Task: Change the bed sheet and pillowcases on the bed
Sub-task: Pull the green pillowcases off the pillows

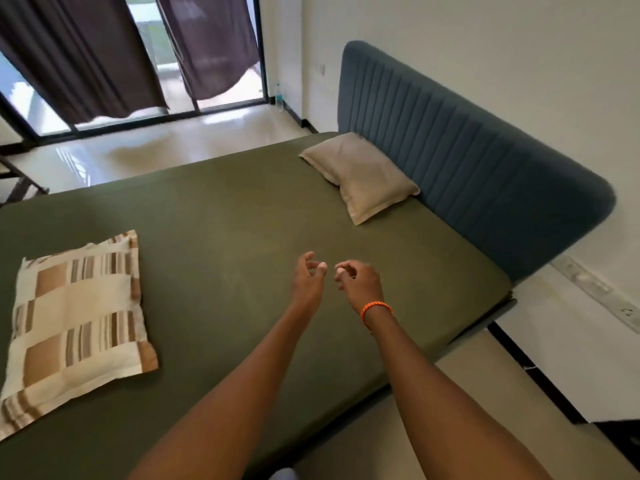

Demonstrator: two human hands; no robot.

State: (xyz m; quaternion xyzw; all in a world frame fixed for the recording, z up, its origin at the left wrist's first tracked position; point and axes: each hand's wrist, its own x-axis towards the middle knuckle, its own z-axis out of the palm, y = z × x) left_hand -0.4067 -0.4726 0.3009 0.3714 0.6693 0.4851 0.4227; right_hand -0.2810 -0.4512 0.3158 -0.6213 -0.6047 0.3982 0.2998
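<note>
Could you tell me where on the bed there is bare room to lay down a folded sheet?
The green sheet lies bare between the striped pillow and the beige pillow. The hands hover near its right side.

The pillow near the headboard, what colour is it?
Plain beige pillow, seen in the head view.

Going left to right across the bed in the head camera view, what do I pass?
Striped pillow → left hand → right hand, both hands empty above the green sheet → plain beige pillow → blue headboard.
</note>
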